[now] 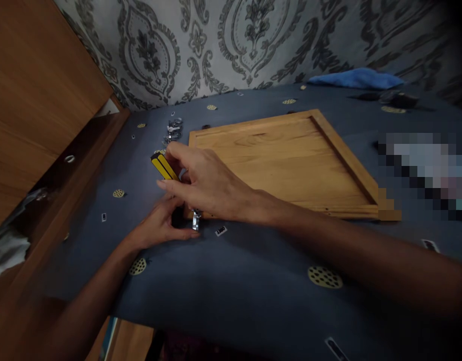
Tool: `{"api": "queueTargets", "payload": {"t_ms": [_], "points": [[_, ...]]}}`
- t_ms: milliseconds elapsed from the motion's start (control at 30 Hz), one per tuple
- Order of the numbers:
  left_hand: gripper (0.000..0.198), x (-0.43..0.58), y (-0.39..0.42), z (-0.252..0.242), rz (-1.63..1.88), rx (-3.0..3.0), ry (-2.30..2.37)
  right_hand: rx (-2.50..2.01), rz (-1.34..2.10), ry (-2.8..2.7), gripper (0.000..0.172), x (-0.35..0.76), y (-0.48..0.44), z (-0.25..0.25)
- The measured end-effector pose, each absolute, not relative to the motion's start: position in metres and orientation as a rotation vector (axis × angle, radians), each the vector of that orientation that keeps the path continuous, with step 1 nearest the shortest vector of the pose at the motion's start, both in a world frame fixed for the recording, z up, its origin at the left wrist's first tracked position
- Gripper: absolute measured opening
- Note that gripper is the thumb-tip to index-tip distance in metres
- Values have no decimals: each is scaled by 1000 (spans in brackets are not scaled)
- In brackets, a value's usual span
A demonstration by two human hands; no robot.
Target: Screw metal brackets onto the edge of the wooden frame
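Observation:
My right hand is closed around a screwdriver by its yellow-and-black handle, which slants up to the left; its shaft is hidden. Just below, my left hand pinches at a small shiny metal latch near the front left corner of a wooden panel with a raised frame. My left thumb rests at the latch's lower end, while the other left fingers are partly covered by my right hand. The panel lies flat, and my right forearm crosses over its front edge.
Several metal latches lie behind my hands. A blue cloth and a dark object are at the back right, with a blurred-out item nearer. Wooden furniture borders the patterned blue cloth surface on the left.

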State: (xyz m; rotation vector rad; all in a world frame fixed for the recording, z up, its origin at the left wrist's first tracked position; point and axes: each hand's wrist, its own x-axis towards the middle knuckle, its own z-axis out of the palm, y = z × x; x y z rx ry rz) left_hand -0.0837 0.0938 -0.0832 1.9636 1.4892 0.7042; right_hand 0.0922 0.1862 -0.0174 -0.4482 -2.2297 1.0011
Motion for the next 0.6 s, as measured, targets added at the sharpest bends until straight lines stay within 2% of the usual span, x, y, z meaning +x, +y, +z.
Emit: {"api": "queueTargets", "payload": {"t_ms": [100, 333, 600], "points": [[46, -85, 94, -85, 694, 1981, 1500, -392, 1046, -2224, 28, 94, 186, -15], [41, -87, 92, -87, 676, 1986, 1536, -233, 1455, -2237, 26, 102, 185, -8], [44, -87, 94, -87, 649, 1989, 1542, -319, 1392, -2109, 35, 96, 186, -16]]}}
